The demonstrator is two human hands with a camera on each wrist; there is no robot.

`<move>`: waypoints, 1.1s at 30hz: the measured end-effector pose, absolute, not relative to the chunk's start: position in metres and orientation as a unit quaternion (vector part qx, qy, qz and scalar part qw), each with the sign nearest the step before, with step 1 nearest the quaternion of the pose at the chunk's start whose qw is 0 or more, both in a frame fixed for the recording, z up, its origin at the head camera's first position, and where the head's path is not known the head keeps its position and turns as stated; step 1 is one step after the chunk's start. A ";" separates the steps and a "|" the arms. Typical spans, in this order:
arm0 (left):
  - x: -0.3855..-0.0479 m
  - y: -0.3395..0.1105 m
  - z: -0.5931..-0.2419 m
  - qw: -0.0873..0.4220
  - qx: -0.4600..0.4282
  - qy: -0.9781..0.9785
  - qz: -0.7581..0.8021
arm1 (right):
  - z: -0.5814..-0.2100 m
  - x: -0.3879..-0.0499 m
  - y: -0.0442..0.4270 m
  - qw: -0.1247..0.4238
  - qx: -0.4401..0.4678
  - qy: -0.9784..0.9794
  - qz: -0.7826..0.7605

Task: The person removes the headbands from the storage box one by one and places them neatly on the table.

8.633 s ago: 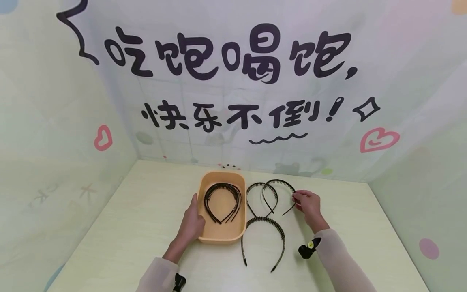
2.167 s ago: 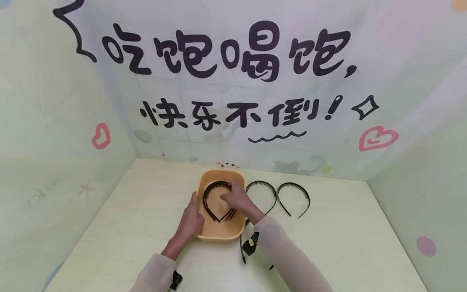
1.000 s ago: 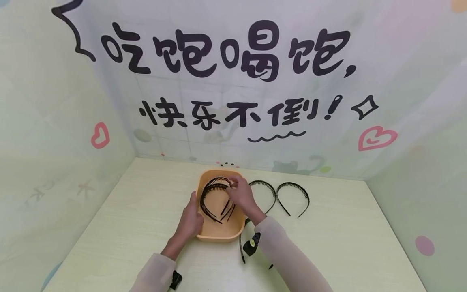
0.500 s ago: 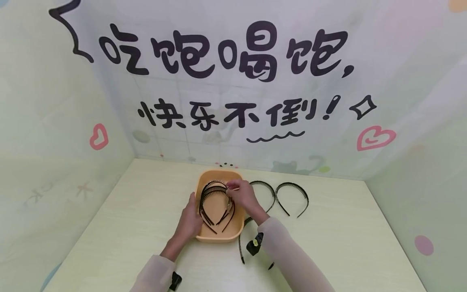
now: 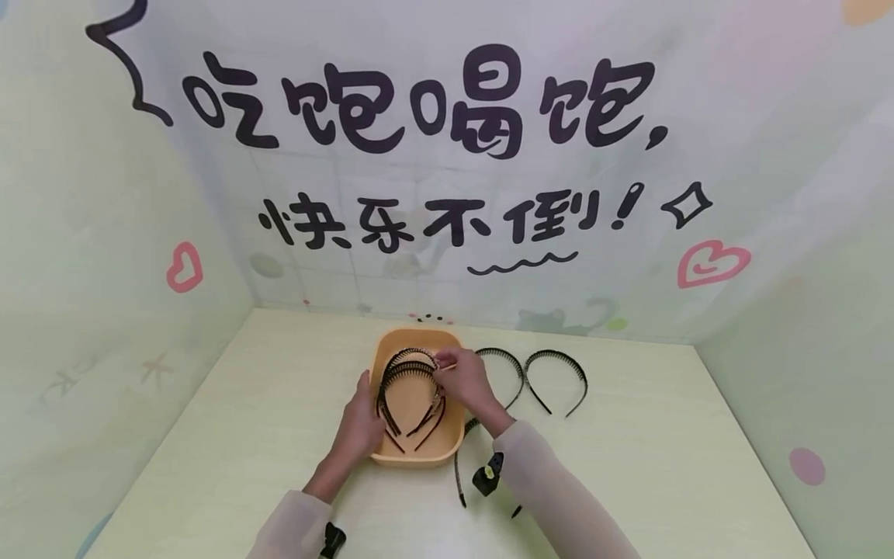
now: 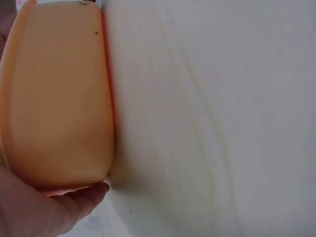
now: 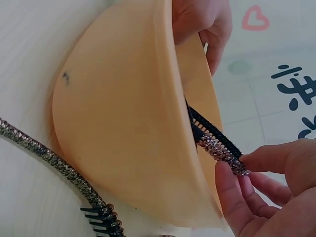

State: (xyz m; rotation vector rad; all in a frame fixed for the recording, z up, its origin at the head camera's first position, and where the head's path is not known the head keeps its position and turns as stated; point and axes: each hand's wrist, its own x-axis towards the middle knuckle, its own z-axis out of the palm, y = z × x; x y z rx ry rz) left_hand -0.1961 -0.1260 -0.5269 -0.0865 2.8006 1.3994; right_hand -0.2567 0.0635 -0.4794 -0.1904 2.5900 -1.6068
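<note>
An orange plastic basin point(image 5: 419, 458) holds several dark toothed headbands point(image 5: 412, 371). My left hand point(image 5: 358, 423) grips its left side; in the left wrist view the fingers of that hand point(image 6: 44, 210) lie along the basin's outer wall point(image 6: 59, 98). Inside the upper right of the basin, my right hand point(image 5: 464, 380) pinches a headband. The right wrist view shows thumb and fingers of my right hand point(image 7: 266, 187) on a glittery pinkish band point(image 7: 217, 149), with a black toothed band beside it. Part of the headbands is hidden behind the basin's rim.
Right of the basin lie a headband point(image 5: 499, 353) and another point(image 5: 557, 355) on the pale table point(image 5: 663, 466). A third point(image 5: 459, 481) lies nearer, partly covered by my right forearm. A printed cloth wall point(image 5: 447, 178) stands behind, with side walls left and right.
Since the earliest frame, my right hand has moved left from a headband on the table into the basin. Lately the headbands inside have shifted and spread downward. My left hand keeps its grip.
</note>
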 end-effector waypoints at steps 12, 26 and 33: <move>-0.194 -0.125 -0.523 -0.001 -0.061 0.893 0.446 | -0.479 -0.260 0.072 -0.017 -0.018 0.826 -0.563; -0.196 -0.123 -0.524 -0.006 -0.063 0.894 0.444 | -0.484 -0.259 0.073 -0.051 -0.009 0.805 -0.591; -0.194 -0.123 -0.524 -0.016 -0.063 0.896 0.438 | -0.485 -0.260 0.075 -0.076 -0.012 0.809 -0.582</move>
